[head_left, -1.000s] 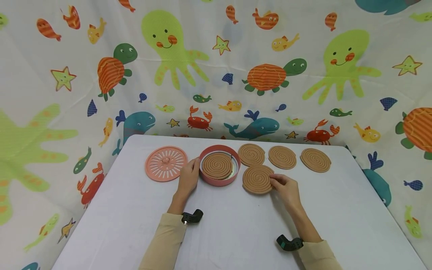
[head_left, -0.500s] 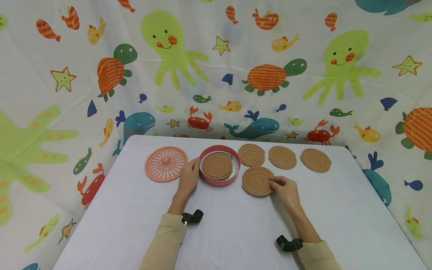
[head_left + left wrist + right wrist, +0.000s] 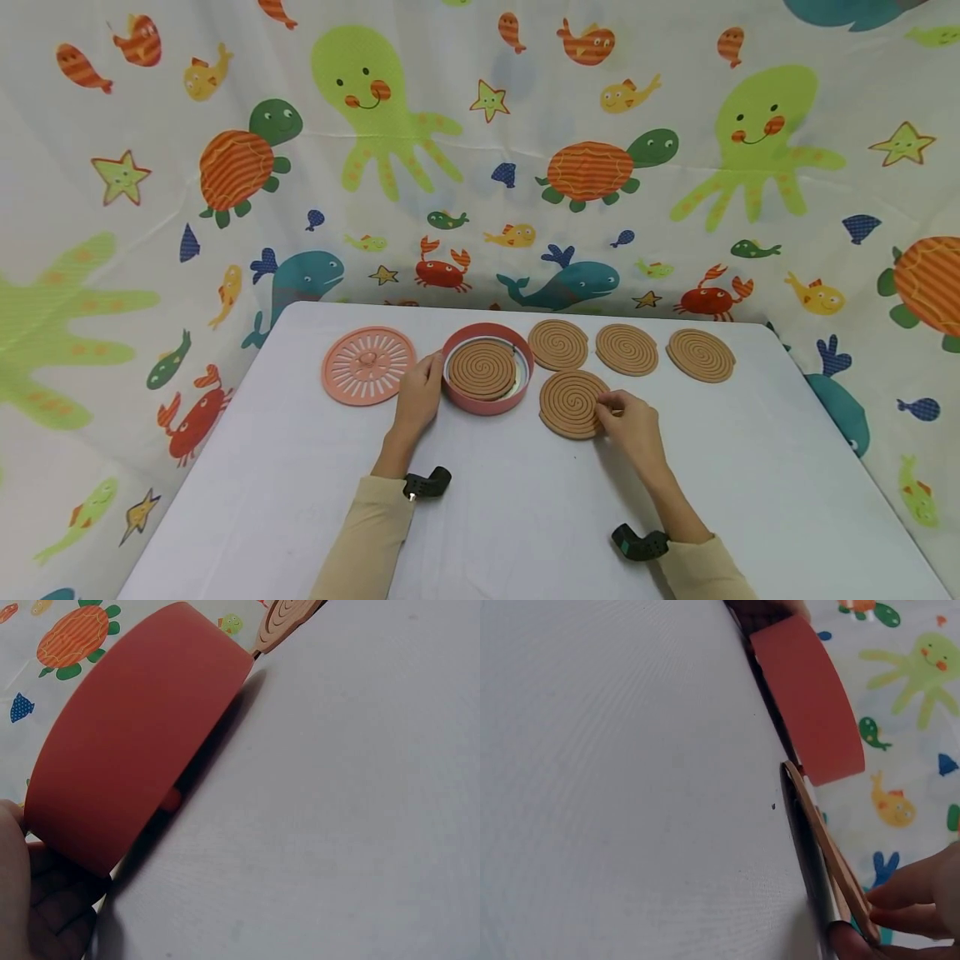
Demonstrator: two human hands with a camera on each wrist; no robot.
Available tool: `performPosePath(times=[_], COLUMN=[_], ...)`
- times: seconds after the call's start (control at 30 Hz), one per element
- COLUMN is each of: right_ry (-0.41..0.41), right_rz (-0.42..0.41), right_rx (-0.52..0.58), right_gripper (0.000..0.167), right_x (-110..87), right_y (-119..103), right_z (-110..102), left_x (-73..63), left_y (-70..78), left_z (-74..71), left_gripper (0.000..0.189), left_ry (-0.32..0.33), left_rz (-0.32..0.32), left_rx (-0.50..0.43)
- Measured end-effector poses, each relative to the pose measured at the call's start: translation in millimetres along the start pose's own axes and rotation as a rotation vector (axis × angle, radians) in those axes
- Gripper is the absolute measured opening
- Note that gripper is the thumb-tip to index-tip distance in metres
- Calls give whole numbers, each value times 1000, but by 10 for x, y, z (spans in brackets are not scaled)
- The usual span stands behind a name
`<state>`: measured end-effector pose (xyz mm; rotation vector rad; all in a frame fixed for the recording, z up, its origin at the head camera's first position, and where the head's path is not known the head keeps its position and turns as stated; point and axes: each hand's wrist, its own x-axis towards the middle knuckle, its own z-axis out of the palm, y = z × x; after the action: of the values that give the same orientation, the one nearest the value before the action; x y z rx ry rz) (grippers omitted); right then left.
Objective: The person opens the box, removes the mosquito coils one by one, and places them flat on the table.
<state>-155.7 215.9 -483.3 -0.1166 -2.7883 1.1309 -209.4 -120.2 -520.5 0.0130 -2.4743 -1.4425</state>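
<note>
A round red mosquito coil holder point(image 3: 483, 407) stands near the back of the table with a brown mosquito coil point(image 3: 482, 367) lying inside. My left hand point(image 3: 418, 392) grips the holder's left side, the thumb at its wall and fingers curled low against it in the left wrist view. To the right, my right hand point(image 3: 630, 421) pinches the right edge of another spiral coil point(image 3: 573, 403) between thumb and fingers. In the right wrist view this pinched coil point(image 3: 832, 859) slants, its far edge down by the table and its near edge raised.
Left of the holder lies a pink slotted lid point(image 3: 367, 365) with a small knob. Along the back edge lie a coil point(image 3: 558, 344), a second coil point(image 3: 627, 349) and a third coil point(image 3: 701, 355). A sea-animal patterned curtain point(image 3: 465, 125) hangs behind the white table point(image 3: 510, 508).
The pinched coil has come slightly toward me, away from the row behind it, with my right hand moving a little along. My left hand keeps its grip on the holder.
</note>
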Motion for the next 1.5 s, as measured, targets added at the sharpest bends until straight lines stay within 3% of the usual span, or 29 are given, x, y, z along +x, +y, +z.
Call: performPosePath(times=[0.63,1.5], right_ry=[-42,-33], right_rz=[-20,-33], right_rx=[-140,-141], right_gripper=[24,30], right_x=[-81,-80], right_y=[-122,-138], right_z=[2,-32], left_x=[-11,-7], left_y=[1,-5], left_z=[-3,2], left_gripper=[44,43], left_ry=[0,10], left_rz=[-3,0], left_rx=[5,-7])
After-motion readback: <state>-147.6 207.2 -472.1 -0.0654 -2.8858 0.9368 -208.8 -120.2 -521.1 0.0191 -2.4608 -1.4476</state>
